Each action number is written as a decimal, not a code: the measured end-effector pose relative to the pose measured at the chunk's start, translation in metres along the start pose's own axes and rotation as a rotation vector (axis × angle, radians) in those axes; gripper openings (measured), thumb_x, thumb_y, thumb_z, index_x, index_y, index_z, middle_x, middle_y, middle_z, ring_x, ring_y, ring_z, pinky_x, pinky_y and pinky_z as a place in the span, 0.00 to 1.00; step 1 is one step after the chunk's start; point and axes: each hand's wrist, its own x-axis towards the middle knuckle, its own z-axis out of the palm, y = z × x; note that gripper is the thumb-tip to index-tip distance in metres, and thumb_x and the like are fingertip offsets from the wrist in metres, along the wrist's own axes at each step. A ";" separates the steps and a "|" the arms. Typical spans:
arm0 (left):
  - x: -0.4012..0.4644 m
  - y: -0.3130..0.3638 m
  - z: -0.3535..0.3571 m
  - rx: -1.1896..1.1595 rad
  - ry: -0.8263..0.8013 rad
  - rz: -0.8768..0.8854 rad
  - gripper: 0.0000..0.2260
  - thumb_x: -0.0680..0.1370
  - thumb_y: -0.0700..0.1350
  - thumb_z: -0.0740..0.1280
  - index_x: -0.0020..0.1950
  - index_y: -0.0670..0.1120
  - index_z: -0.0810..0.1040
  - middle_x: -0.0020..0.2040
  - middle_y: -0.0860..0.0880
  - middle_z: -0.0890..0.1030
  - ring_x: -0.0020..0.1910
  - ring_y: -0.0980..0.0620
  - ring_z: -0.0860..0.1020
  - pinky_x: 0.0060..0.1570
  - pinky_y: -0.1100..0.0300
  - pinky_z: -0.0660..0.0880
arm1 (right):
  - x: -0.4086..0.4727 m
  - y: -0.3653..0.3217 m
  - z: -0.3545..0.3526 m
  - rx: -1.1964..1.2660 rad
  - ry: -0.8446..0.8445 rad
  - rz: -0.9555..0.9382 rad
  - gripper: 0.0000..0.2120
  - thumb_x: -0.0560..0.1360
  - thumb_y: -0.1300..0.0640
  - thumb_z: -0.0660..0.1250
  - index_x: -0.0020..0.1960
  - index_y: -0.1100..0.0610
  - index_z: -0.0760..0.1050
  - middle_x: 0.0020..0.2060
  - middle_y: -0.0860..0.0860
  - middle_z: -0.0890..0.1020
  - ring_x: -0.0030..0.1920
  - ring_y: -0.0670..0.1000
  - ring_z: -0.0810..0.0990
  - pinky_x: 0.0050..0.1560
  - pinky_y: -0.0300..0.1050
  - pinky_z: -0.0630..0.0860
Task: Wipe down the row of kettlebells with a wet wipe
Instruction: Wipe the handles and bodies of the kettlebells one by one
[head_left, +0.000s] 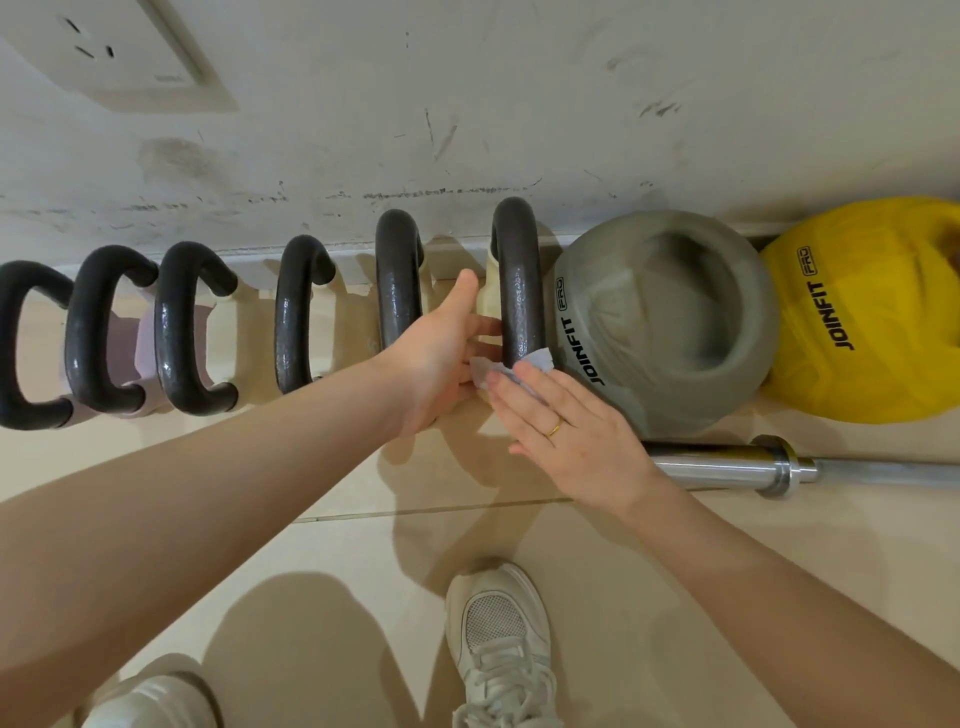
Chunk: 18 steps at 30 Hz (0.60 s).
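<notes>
- Overhead, looking straight down: scuffed wall (467, 104) filling 12 o'clock, tiled floor (363, 571) from centre to 6 o'clock.
- Row of kettlebells (197, 327) strung from 9 o'clock to centre along the wall's foot, dark handles up, pale and lilac bodies mostly hidden beneath.
- Grey ball (670, 322) and yellow ball (862, 312) at 2 to 3 o'clock, both marked JOINFIT; steel barbell (779, 470) just below them, at 3 o'clock.
- Rightmost kettlebell handle (517, 280) at centre, touching or nearly touching the grey ball; the one being cleaned, by the look of it.
- Left hand (441, 353) reaching in from 8 o'clock, fingers curled loosely against the cream body beside that handle, apparently steadying; firm grip or not, cannot tell.
- Right hand (566, 431) from 4 o'clock, fingers flat and extended, pressing the wet wipe (535, 361) onto the handle's near end; ring on one finger.
- Wet wipe crumpled, pale blue-grey, pinned between fingertips and handle.
- Step in hand, judged: wiping this end handle.
- Next, probably: sliding the wipe up over the arch toward 12 o'clock, then shifting leftward bell by bell toward 9 o'clock, refolding if soiled.
</notes>
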 end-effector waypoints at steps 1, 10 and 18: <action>0.000 -0.001 0.000 0.019 0.014 0.003 0.33 0.78 0.65 0.45 0.71 0.43 0.67 0.70 0.42 0.71 0.68 0.47 0.70 0.72 0.50 0.60 | -0.001 0.003 0.001 -0.027 -0.001 -0.053 0.20 0.80 0.53 0.56 0.70 0.60 0.65 0.71 0.50 0.68 0.70 0.51 0.65 0.71 0.47 0.57; 0.002 0.000 0.007 0.048 0.086 0.046 0.31 0.79 0.63 0.44 0.71 0.43 0.67 0.75 0.46 0.65 0.75 0.51 0.58 0.72 0.54 0.52 | -0.003 0.025 0.006 -0.248 -0.164 -0.424 0.21 0.73 0.59 0.62 0.66 0.61 0.70 0.66 0.50 0.74 0.69 0.44 0.67 0.73 0.46 0.51; 0.000 0.001 0.003 0.000 0.074 0.060 0.33 0.77 0.66 0.46 0.71 0.46 0.67 0.74 0.47 0.65 0.76 0.51 0.57 0.72 0.54 0.50 | 0.024 0.005 -0.007 -0.378 -0.354 -0.429 0.16 0.72 0.59 0.60 0.56 0.60 0.79 0.53 0.53 0.83 0.61 0.54 0.76 0.72 0.52 0.52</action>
